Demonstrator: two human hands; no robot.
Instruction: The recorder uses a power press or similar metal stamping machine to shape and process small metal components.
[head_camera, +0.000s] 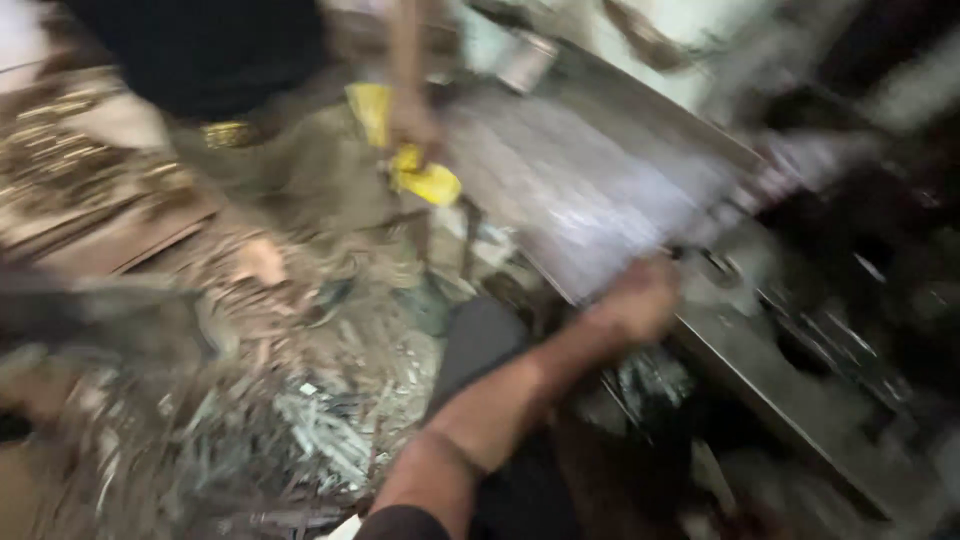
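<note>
You are looking down at a cluttered workshop floor (150, 230) strewn with pale metal scrap (300, 430), all of it smeared by motion blur. A large grey metal sheet (590, 190) lies tilted across the upper middle of the view, and dark machinery (850, 300) fills the right side.

Your right hand (640, 298) reaches up from the lower middle, forearm bare, and sits at the near edge of the metal sheet, close to its lower corner. The hand touches or lies just against that edge; the blur hides the fingers, so you cannot tell whether they grip the sheet or merely rest there, nor how far they are spread. The sheet stretches away from your hand toward the top of the view.

Your left hand is not to be seen.

At the far edge of the sheet another person's hand (415, 125) comes down from above, with a yellow cloth (425, 178) at it, touching or just beside the sheet's upper left corner. That person's dark clothing (200, 50) fills the upper left.
</note>
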